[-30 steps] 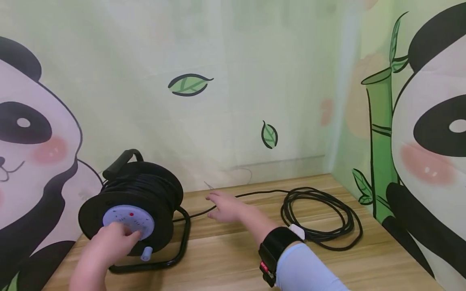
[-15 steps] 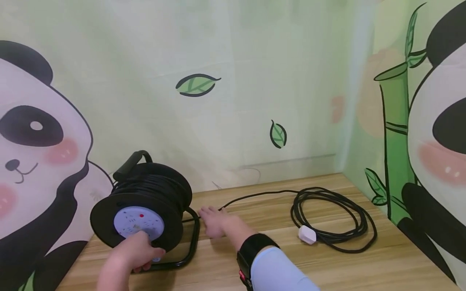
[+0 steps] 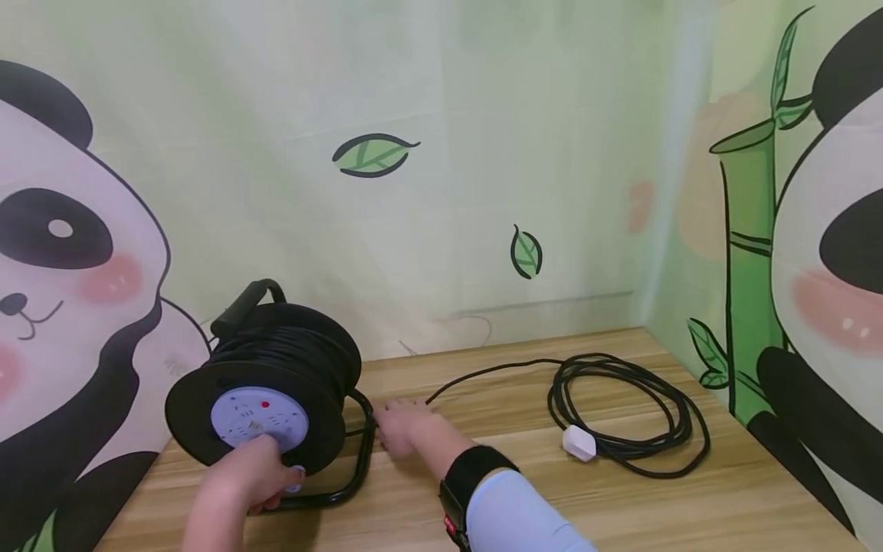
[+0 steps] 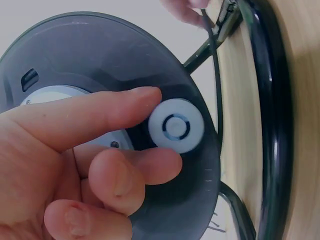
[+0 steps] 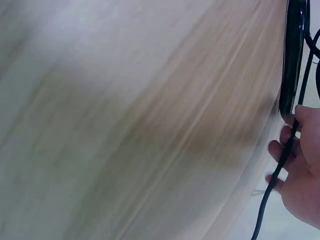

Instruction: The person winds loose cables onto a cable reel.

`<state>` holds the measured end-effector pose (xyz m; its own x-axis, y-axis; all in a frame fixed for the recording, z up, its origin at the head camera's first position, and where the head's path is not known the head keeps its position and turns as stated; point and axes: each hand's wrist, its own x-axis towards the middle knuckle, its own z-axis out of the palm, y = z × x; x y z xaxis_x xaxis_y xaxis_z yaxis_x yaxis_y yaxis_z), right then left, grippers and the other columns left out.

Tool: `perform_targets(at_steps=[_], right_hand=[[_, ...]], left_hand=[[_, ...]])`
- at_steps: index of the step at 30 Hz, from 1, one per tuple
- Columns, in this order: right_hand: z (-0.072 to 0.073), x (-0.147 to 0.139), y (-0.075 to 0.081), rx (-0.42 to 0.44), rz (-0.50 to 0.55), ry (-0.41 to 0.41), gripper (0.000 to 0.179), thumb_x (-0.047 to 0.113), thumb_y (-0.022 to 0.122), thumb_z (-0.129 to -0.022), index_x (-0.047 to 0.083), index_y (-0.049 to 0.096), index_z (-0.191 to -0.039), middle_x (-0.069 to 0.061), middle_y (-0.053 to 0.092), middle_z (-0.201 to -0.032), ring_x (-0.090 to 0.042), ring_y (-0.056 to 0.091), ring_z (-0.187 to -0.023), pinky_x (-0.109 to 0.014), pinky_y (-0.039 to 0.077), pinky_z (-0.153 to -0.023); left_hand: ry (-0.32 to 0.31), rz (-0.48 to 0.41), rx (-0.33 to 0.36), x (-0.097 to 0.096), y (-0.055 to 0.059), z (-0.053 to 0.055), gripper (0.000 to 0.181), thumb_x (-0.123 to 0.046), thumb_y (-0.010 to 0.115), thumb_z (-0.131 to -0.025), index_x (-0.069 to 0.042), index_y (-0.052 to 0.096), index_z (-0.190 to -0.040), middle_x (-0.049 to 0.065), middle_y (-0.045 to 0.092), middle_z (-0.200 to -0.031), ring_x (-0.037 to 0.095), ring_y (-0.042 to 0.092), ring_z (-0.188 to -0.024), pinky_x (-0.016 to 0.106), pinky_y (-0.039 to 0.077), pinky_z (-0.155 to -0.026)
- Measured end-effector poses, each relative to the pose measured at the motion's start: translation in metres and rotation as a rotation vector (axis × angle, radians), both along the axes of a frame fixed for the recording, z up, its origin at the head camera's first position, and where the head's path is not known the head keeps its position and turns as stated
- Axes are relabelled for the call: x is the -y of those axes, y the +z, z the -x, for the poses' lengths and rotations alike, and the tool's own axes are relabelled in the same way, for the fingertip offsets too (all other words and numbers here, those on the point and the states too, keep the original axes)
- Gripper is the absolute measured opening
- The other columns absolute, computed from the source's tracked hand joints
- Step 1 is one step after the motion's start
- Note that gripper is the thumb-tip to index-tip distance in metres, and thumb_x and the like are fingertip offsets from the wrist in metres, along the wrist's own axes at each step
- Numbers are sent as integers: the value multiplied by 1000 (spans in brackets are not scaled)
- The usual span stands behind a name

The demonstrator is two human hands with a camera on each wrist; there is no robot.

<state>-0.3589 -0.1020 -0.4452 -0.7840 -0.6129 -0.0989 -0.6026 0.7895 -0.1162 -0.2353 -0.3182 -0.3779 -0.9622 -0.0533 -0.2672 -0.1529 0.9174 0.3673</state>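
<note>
A black cable reel (image 3: pixel 186 410) with a pale socket plate (image 3: pixel 231 410) stands at the left of the table, in the head view. My left hand (image 3: pixel 244 475) is at the reel's lower front and pinches its pale crank knob (image 4: pixel 176 125), thumb and finger on opposite sides in the left wrist view. Beside the reel's tubular stand (image 3: pixel 362 460), my right hand (image 3: pixel 402 425) holds the black cable (image 5: pixel 267 197). The cable crosses the palm between thumb and fingers in the right wrist view. From there it runs to a loose coil (image 3: pixel 635 443) on the right.
A white plug (image 3: pixel 579 443) lies at the near left edge of the coil. Behind the wooden table (image 3: pixel 510 491) rises a pale printed backdrop (image 3: pixel 441 192), with pandas at both sides. The reel's carrying handle (image 3: pixel 237 310) points up at the back.
My left hand has gone from the socket plate down to the crank knob. My right hand has come down and left, taking hold of the cable next to the stand.
</note>
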Motion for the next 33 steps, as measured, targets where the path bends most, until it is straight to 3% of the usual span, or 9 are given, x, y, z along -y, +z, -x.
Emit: perform_targets(at_steps=[4,7,12,17,22,29,33], right_hand=[[-1,-6,3,-39,9,60,29,36,48,-108,19,65,-125,0,66,-129,-19,58,-126,-42,43,-104],[-2,-10,6,-15,53,97,23,37,50,-108,20,66,-110,1,70,-117,-17,63,-118,-37,47,-99],[-1,-18,14,56,135,160,28,38,49,-108,17,67,-103,4,67,-100,-14,65,-106,-34,48,-96],[-1,-31,28,50,168,230,32,38,48,-108,17,63,-90,6,57,-79,-12,58,-82,-30,47,-80],[-9,-46,35,33,206,248,33,37,48,-109,18,62,-87,8,51,-73,-9,54,-72,-28,44,-71],[-17,-75,43,68,293,234,37,35,47,-109,17,54,-78,7,44,-67,-8,45,-61,-26,40,-61],[-17,-94,49,16,305,220,37,35,48,-109,20,49,-76,8,42,-67,-7,42,-60,-27,39,-60]], left_hand=[[-4,6,-4,-1,-3,2,36,-32,72,-92,-5,65,-70,5,60,-59,16,50,-48,31,42,-52],[-5,4,-12,-1,-7,4,35,-31,72,-91,-5,65,-70,5,60,-58,16,50,-47,31,42,-51],[-1,6,-39,0,-11,5,36,-31,72,-90,-6,63,-65,4,60,-56,15,50,-45,31,42,-49],[2,-7,-45,-4,-10,5,35,-29,69,-91,-6,62,-66,5,60,-57,16,50,-45,31,41,-50],[6,-1,-18,-16,-8,7,28,-25,63,-95,-5,62,-75,5,62,-61,18,53,-50,32,42,-52],[9,6,-26,-17,-11,7,28,-24,63,-95,-5,60,-75,5,61,-59,18,53,-48,32,42,-51],[14,-3,-14,-15,-13,9,31,-25,64,-96,-5,61,-72,6,61,-59,18,52,-48,32,42,-51]])
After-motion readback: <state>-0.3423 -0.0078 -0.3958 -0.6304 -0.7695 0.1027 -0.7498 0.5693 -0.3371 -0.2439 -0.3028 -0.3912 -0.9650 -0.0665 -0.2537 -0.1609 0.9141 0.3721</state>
